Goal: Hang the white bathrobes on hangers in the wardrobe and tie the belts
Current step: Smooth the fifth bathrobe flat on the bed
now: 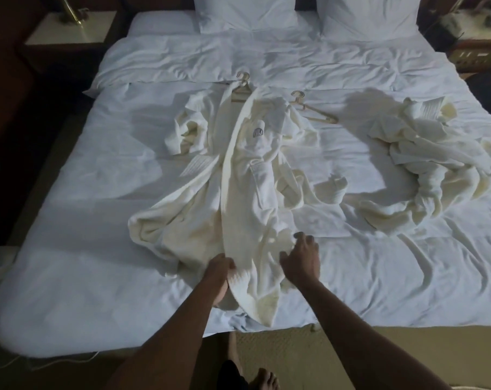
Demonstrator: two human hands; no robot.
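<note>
Bathrobes first: the cream-white terry bathrobe with a small grey chest emblem [247,170] lies lengthwise down the middle of the white-sheeted double bed [83,220], collar toward the pillows and hem at the foot edge near me. Its collar end lies over a pale wooden hanger [241,90], whose hook shows just above the fabric. A second pale wooden hanger [314,109] lies bare on the sheet just beside the robe's right shoulder. The robe's narrow cream belt [290,187] trails in loops on the sheet to the right of the robe's waist.

My left hand [220,273] grips the lower edge of this robe, fingers curled into the cloth near the hem. My right hand [302,261] rests on the robe's right border with its fingers spread and fairly straight, touching the fabric and the sheet; it is not closed round anything.

A second cream-white terry bathrobe [435,161] sits crumpled in a heap on the right side of the bed, well apart from the first. Two white pillows [309,12] stand at the head. A pale-topped bedside stand [69,29] sits to the left of the bed, and my bare foot [264,380] shows on the beige carpet below.
</note>
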